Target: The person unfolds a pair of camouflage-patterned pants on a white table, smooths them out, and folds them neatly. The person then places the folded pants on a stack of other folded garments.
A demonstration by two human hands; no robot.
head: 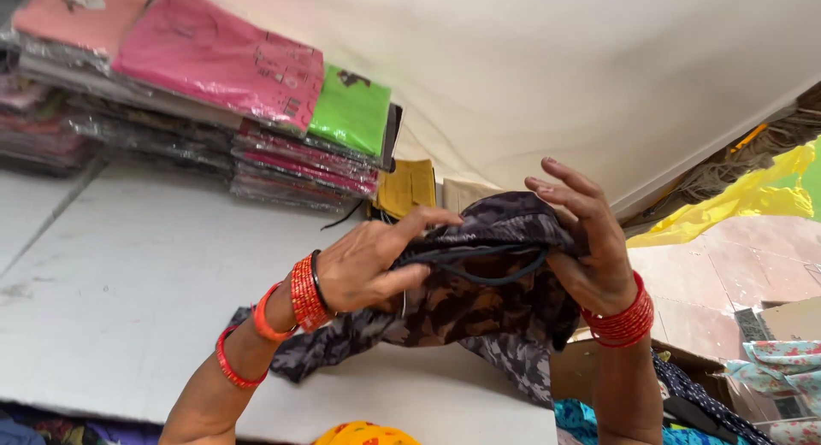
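Both hands are raised over the worktop [128,282], sharing one item: a dark camouflage-print garment [479,300] with a dark cord [496,274] at its upper edge.

Left hand [372,265]: closed on the garment's top edge, thumb and fingers pinching the fabric beside the cord; red bangles and one dark band at the wrist.

Right hand [590,248]: under and behind the other side of the bunched cloth, fingers spread and half open, propping it rather than clamping; red bangles at the wrist.

Garment: held up between the hands, clear of the worktop at its top, its lower part hanging down to touch the white surface.

Step in hand, as judged: the cloth appears to be gathered at the corded edge and turned or opened out. A further move would seem to call for a firmer hold by the right hand, so the bunch does not slip.

Surroundings: stack of plastic-wrapped folded clothes [214,86], pink and green on top, well apart at the far left of the worktop; mustard-coloured folded piece [409,187] behind the hands; yellow plastic sheet [735,201] to the right; floral cloth [782,368] at lower right.
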